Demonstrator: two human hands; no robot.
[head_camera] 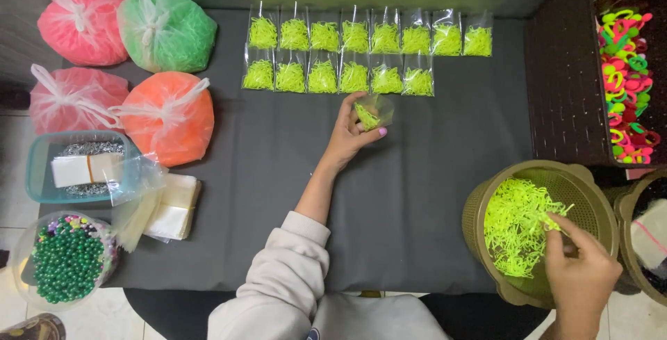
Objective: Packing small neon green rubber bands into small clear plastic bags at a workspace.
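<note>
Right hand [580, 270]: reaches into the olive basket [597, 201], fingers pinched on a few strands of the neon yellow bands [514, 225]; the grip looks light and partial.
Risk at the basket: a pinch this loose could shed bands over the rim onto the floor, and the basket stands at the table's edge, so a nudge from the wrist may tip it.
Left hand [354, 128]: stretched forward, fingers closed around a small clear bag [372, 112] partly filled with yellow bands, just below the lower row.
Risk at the bag: I cannot tell whether its mouth is sealed; if open, tilting it while setting it down could spill the bands onto the grey cloth [417, 194].
Rows of filled bags [354, 53]: two rows, the lower one shorter; a sleeve or hand sliding across may push them out of line.
Far left: tied plastic sacks [167, 33] lie well apart from both hands, at little risk.
</note>
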